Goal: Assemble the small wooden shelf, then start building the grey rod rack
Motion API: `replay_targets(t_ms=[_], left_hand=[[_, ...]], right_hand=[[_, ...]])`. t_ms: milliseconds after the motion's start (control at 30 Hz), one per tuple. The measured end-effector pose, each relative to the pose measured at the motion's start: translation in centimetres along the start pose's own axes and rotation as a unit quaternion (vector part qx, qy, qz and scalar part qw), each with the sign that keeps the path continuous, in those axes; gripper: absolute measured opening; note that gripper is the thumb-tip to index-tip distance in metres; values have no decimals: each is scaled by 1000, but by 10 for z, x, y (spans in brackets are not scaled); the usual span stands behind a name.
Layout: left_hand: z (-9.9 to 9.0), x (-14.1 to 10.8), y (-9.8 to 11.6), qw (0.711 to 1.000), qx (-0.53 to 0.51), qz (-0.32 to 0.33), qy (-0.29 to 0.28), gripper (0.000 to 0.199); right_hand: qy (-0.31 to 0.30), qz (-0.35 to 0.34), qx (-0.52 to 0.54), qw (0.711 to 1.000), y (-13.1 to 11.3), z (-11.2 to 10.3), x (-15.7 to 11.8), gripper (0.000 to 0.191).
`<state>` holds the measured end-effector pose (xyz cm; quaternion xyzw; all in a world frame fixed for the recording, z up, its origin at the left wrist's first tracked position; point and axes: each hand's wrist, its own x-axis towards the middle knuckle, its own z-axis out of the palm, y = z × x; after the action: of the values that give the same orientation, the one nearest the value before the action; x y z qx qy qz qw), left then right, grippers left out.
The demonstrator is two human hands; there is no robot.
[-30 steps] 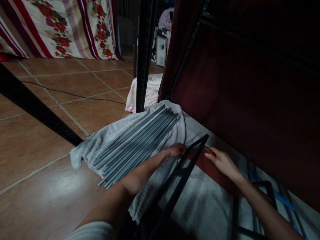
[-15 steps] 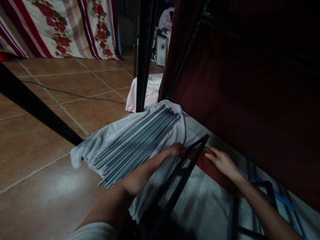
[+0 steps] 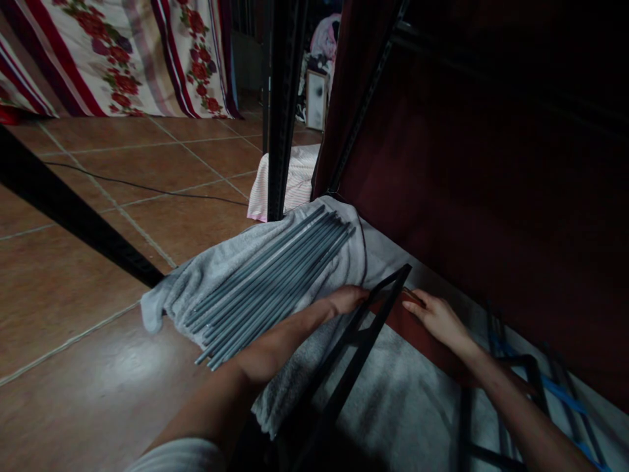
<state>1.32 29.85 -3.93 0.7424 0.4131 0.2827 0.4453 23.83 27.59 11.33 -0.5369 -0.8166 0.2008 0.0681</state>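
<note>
Head view: right hand [image 3: 441,320] pinches a thin piece [image 3: 414,297] beside the frame [image 3: 376,328]; left hand [image 3: 350,299], I can't tell; rods [image 3: 275,278] lie unused.

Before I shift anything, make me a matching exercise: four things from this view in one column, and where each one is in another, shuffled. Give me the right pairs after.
Things
1. Grey rods
2. Left hand
3. Right hand
4. Dark cable

Places
A. Just right of the black frame's upper end
B. Running across the tiled floor
C. Lying roughly side by side on a grey towel
D. At the left side of the black frame, close to the rods

Right pairs: 1-C, 2-D, 3-A, 4-B
</note>
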Motion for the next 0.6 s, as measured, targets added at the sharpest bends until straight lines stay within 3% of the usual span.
replay_targets(t_ms=[300, 433, 600], left_hand=[[3, 11, -3, 993, -21, -112, -14, 27], [8, 11, -4, 992, -44, -116, -1, 13], [6, 9, -6, 993, -67, -97, -2, 18]], right_hand=[[-11, 4, -11, 1000, -2, -2, 0, 26], [-6, 2, -2, 1000, -1, -1, -1, 25], [-4, 1, -3, 1000, 1, 0, 0, 25]])
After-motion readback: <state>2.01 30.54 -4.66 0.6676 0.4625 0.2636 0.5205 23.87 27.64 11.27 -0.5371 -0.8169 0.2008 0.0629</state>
